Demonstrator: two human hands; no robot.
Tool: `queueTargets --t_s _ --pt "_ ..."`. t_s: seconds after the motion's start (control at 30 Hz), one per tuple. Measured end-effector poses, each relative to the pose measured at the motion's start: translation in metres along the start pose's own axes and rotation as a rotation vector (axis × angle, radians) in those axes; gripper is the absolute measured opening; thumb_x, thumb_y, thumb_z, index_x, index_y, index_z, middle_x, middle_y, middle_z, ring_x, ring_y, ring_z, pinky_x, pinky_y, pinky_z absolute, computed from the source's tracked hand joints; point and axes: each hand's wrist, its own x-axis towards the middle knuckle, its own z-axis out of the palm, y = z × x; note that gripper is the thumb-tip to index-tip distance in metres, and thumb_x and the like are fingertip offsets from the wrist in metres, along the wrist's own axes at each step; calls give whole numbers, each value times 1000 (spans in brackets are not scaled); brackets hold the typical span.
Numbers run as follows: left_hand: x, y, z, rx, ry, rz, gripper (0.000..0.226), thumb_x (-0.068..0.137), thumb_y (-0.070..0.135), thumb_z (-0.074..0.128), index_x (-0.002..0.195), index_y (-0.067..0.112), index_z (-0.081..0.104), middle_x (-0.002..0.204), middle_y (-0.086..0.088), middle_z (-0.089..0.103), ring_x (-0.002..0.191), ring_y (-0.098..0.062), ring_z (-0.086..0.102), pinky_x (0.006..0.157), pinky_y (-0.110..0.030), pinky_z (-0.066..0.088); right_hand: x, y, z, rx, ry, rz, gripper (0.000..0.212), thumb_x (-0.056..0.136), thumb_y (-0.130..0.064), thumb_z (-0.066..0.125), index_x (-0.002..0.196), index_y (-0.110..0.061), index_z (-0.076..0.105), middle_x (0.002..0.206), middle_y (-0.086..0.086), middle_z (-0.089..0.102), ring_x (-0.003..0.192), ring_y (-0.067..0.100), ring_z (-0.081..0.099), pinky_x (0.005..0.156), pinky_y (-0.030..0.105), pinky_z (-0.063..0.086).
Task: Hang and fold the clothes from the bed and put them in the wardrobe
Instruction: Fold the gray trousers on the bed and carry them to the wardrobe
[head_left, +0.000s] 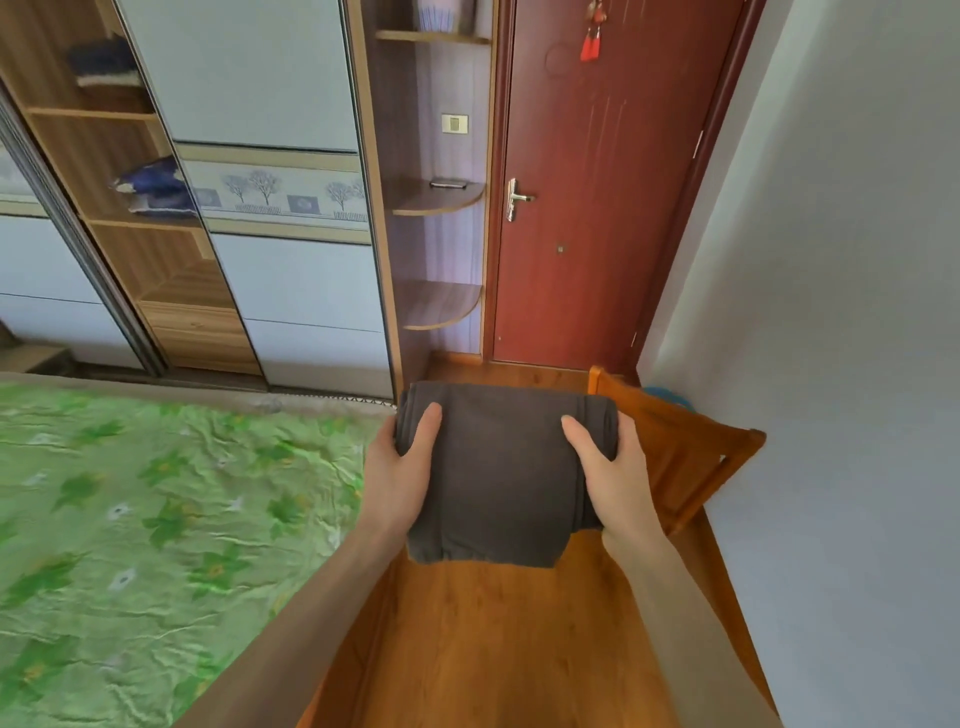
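Above the orange wooden floor (483, 639), the folded dark grey cloth garment (501, 478) sits gripped between both hands: left hand (397, 478) clasps its nine o'clock edge, right hand (615, 483) its three o'clock edge; green floral bed (156, 519) lies at nine o'clock.

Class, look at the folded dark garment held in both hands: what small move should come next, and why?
Probably carry the folded garment left toward the open wardrobe shelves. Left hand and right hand already grip its sides, and it is folded.
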Motion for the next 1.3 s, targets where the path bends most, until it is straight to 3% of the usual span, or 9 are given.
queueTargets --t_s 0.07,0.17,0.33,0.5,0.63,0.8,1.07,1.2,1.3 --pt "29 3 17 -3 27 -2 27 96 59 67 108 34 68 100 22 77 91 1 74 79 -26 58 38 -4 7 -33 3 -18 75 96 -56 62 160 -29 33 163 0 42 143 29 48 116 51 44" --pt "69 5 37 20 68 -9 22 96 59 67 104 38 66 99 16 77 94 -3 73 87 -33 59 86 -12 16 7 -27 -36 62 97 -53 64 151 -31 43 148 -4 53 121 17 56 98 34 49" --pt "132 13 62 45 91 7 21 96 59 67 100 39 64 93 22 76 87 2 73 74 -23 57 153 -18 37 34 -74 0 66 96 -55 65 152 -32 40 148 -7 52 132 24 55 108 50 53" --pt "195 12 76 74 127 6 21 98 58 66 100 37 64 99 15 75 92 -3 72 76 -25 57 211 -28 68 123 -146 -19 42 96 -51 66 128 -46 41 109 -29 51 98 7 58 73 19 50" --pt "251 7 83 61 134 -7 30 98 59 64 109 31 67 104 11 76 94 -6 72 76 -25 58 263 -35 100 147 -185 -37 42 96 -48 68 130 -46 43 113 -27 54 102 6 58 80 23 53" --pt "340 11 84 64 150 8 23 98 60 63 101 37 62 102 13 73 93 -5 70 70 -22 53 337 -52 153 142 -208 -67 40 96 -47 69 127 -45 43 112 -25 56 101 7 60 71 18 50" --pt "489 19 76 36 184 3 40 99 62 59 124 31 57 111 12 69 98 -12 69 80 -28 59 453 -98 254 141 -273 -81 25 96 -49 70 110 -53 49 113 -24 58 104 7 61 70 18 49" --pt "558 19 68 15 213 3 38 98 62 59 122 32 57 110 11 69 98 -12 69 76 -27 58 505 -113 304 152 -301 -94 24 95 -49 71 107 -54 51 113 -23 60 105 7 62 72 19 51" --pt "599 18 62 8 230 -21 43 99 61 60 125 26 60 112 5 71 101 -16 70 86 -36 61 538 -117 336 164 -326 -80 25 95 -48 71 110 -50 52 115 -20 61 107 8 62 75 22 53"
